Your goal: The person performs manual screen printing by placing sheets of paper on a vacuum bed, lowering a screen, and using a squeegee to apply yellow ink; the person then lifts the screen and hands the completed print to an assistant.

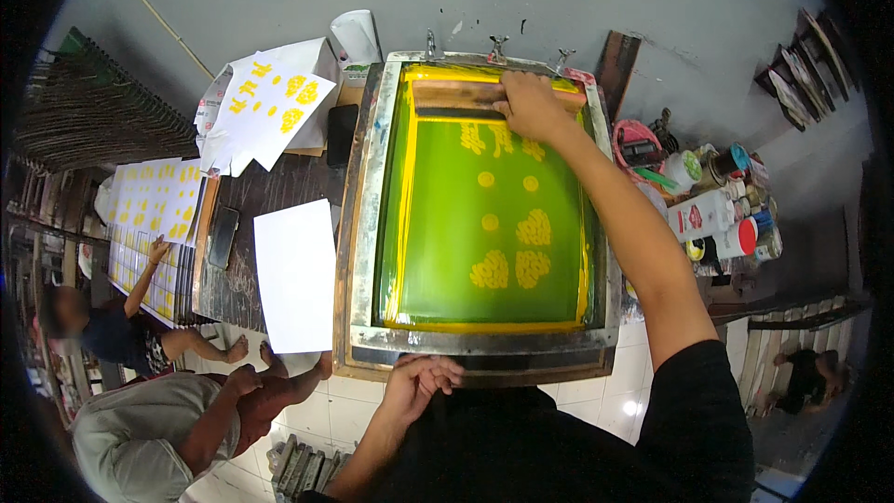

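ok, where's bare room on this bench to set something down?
Free: the dark bench strip between the blank white sheet and the printed sheets, beside the black phone. Crowded: jars and cans right of the screen frame. Right hand holds the squeegee; left hand grips the frame's near edge.

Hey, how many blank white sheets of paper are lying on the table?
1. The blank sheet lies left of the screen frame; more may be hidden under the printed sheets behind it.
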`<move>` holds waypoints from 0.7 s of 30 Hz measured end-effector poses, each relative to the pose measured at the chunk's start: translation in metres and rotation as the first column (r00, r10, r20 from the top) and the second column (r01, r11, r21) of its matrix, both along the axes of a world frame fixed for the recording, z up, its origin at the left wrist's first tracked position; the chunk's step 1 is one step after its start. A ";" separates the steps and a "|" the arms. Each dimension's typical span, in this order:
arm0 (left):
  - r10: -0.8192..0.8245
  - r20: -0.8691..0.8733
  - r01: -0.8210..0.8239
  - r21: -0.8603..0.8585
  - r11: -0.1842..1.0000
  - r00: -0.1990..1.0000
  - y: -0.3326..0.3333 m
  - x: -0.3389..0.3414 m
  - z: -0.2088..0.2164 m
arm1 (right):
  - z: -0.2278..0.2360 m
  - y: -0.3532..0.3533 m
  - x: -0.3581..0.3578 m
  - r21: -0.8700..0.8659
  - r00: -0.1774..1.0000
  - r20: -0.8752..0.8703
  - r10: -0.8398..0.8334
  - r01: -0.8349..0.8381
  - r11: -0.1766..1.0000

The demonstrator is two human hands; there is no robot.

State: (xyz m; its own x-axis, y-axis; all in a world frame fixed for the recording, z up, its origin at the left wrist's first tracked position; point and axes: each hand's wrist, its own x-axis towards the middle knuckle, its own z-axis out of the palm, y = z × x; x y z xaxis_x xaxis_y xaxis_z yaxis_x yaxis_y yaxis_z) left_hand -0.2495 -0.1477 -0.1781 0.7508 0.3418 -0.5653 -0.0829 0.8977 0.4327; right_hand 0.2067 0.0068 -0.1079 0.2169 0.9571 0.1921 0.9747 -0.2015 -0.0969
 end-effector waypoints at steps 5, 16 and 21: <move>-0.012 0.003 0.012 0.029 1.000 1.000 0.003 0.002 -0.001 | 0.004 -0.071 -0.064 -0.035 0.993 -0.115 0.020 -0.024 0.999; 0.008 0.280 0.052 -0.207 0.977 0.960 0.009 -0.004 -0.015 | 0.033 -0.246 -0.216 0.138 0.976 -0.214 0.041 -0.011 0.990; -0.025 0.737 0.141 -0.095 0.986 0.676 0.019 0.026 0.069 | 0.121 -0.236 -0.202 0.524 0.999 -0.018 0.039 -0.024 0.851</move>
